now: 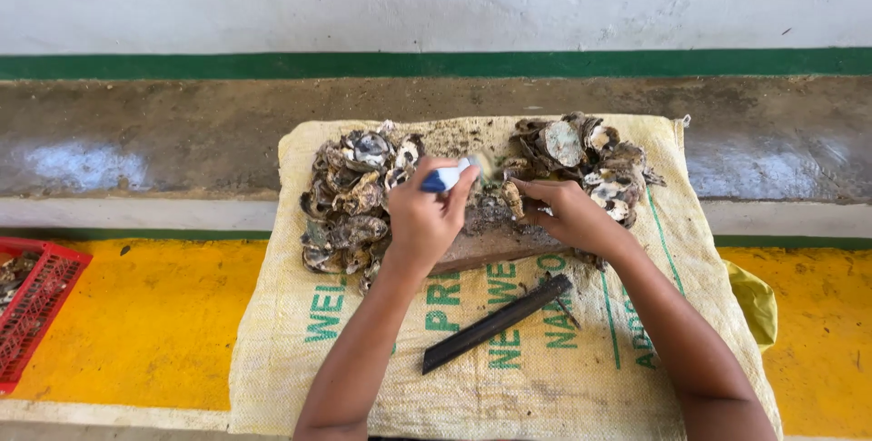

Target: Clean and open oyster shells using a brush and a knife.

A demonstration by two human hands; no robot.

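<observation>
While the left hand (422,223) is gripping a brush (451,175), the right hand (568,214) is pinching a rough, hard, probably sharp-edged shell (514,198) by its sides on the block (495,239).

Blue-and-white brush (451,174) tilted, bristles blurred, over small ridged brownish shell (514,198) on wooden block (490,239).

The left hand (425,218) is closed around a brush with a blue and white handle (447,177). The right hand (568,214) pinches a small shell (513,198) over a wooden block (495,243). One pile of oyster shells (352,196) sits left of the hands, another pile (586,161) behind the right hand. A dark flat blade (495,323) lies on the yellow sack (563,377), nearer the person
</observation>
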